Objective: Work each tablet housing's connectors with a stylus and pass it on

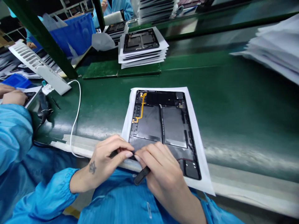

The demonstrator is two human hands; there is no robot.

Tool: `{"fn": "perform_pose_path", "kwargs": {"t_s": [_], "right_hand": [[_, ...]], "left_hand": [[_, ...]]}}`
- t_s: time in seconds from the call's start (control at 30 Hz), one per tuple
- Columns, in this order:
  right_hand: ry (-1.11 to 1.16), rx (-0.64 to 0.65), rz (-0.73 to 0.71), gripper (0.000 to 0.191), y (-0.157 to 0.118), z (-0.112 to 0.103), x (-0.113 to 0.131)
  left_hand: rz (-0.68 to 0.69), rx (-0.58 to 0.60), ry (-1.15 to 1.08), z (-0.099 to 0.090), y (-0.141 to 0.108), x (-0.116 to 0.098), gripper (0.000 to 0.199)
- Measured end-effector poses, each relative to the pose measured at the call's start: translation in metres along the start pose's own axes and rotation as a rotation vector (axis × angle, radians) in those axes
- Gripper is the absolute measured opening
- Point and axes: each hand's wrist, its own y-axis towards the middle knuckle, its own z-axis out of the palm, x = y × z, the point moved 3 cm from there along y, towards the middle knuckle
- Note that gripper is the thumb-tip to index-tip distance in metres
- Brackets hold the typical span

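Note:
An opened tablet (151, 124) lies on a white sheet (203, 158), its inside facing up with two dark battery panels and an orange flex cable (143, 107). My left hand (105, 161) is at the tablet's near left corner, thumb and forefinger pinched together; what is between them is too small to make out. My right hand (161, 168) meets it there, fingers closed. A small black oblong piece (141, 175) sticks out from under its curled fingers. Both hands cover the tablet's near left corner.
Several tablet shells are stacked between white sheets (143, 60) on a green board beyond. White sheets (275, 46) are piled at right. A small white fan (39, 67) with a white cable (78, 115) stands left. A co-worker's hand (14, 96) and blue sleeve are at left.

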Motion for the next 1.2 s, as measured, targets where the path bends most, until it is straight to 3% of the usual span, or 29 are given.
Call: {"fn": "perform_pose_path", "kwargs": {"t_s": [0.3, 0.43, 0.6, 0.77, 0.87, 1.03, 1.2], "right_hand": [[-0.087, -0.005, -0.046, 0.025, 0.005, -0.005, 0.004], [-0.149, -0.016, -0.086, 0.023, 0.0, -0.011, 0.003], [-0.205, 0.049, -0.176, 0.036, 0.0, -0.01, 0.002], [-0.259, 0.101, -0.191, 0.041, 0.003, -0.005, 0.003], [-0.277, 0.124, -0.189, 0.041, 0.002, -0.003, 0.002], [-0.31, 0.12, -0.207, 0.041, 0.002, -0.002, 0.002], [-0.316, 0.129, -0.231, 0.039, 0.0, 0.0, 0.001]], "left_hand": [[-0.024, 0.08, 0.067, -0.002, 0.001, -0.001, 0.007], [0.107, 0.111, 0.231, -0.005, 0.0, 0.003, 0.008], [0.25, 0.167, 0.45, -0.004, -0.006, 0.009, 0.012], [0.35, 0.226, 0.576, -0.006, -0.003, 0.0, 0.017], [0.414, 0.229, 0.598, -0.009, -0.002, -0.002, 0.019], [0.4, 0.157, 0.532, -0.014, -0.013, 0.007, 0.03], [0.536, 0.2, 0.614, -0.015, -0.017, 0.006, 0.032]]}}
